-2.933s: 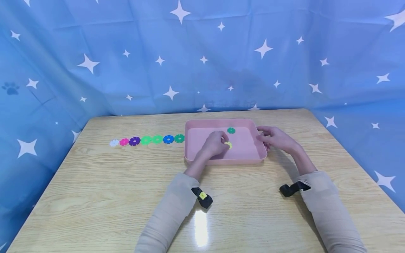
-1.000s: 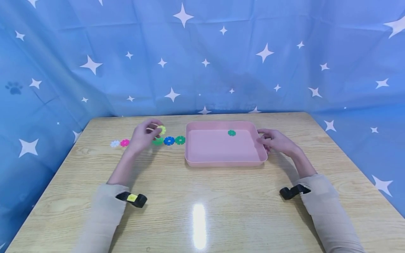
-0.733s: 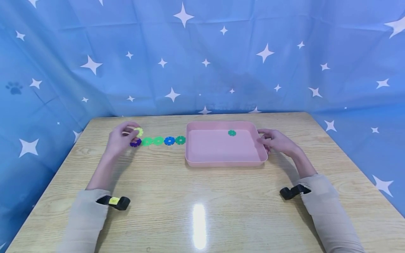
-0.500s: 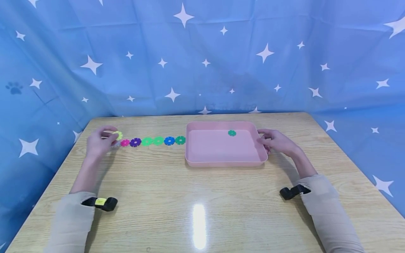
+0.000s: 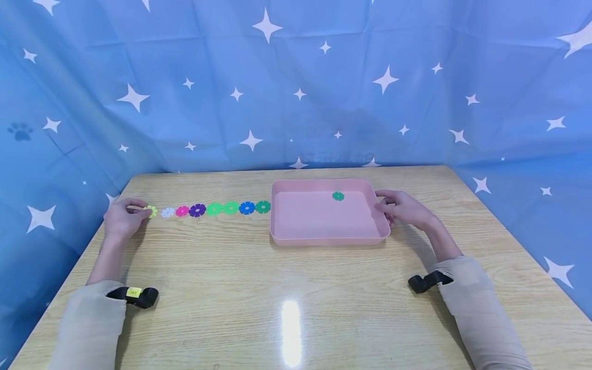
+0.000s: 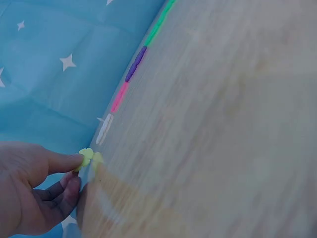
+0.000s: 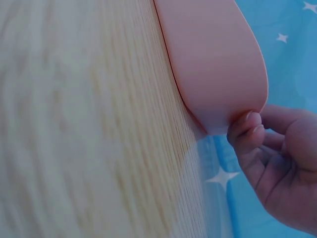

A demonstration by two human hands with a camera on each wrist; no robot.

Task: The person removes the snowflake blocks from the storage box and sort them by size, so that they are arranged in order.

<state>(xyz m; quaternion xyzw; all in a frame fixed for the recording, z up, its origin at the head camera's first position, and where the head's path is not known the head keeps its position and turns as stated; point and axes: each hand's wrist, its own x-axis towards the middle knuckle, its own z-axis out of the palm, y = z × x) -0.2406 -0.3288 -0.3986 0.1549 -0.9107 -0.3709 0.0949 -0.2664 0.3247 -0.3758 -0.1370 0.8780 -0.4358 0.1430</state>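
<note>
At the table's left, my left hand [image 5: 122, 220] pinches a yellow notched plastic disc [image 6: 86, 156] between thumb and fingers. In the left wrist view the disc is tilted up, close to the tabletop. It is at the left end of a row: a white disc [image 5: 167, 212], a pink disc [image 5: 182, 211], a purple disc [image 5: 197, 210], two light green discs [image 5: 215, 208], a blue disc [image 5: 247, 207] and a dark green disc [image 5: 263, 206]. My right hand [image 5: 404, 208] grips the right wall of a pink tray [image 5: 324, 240], curled fingertips against its outside. One green disc [image 5: 338, 196] lies inside.
The wooden table [image 5: 231, 288] spreads in front of the row and tray. A blue curtain with white stars [image 5: 296, 77] hangs behind and at both sides. Each sleeve carries a black wrist camera [image 5: 147, 297].
My left hand took the yellow disc from the tray and carried it left over the row, then lowered it beside the white disc. My right hand stays at the tray.
</note>
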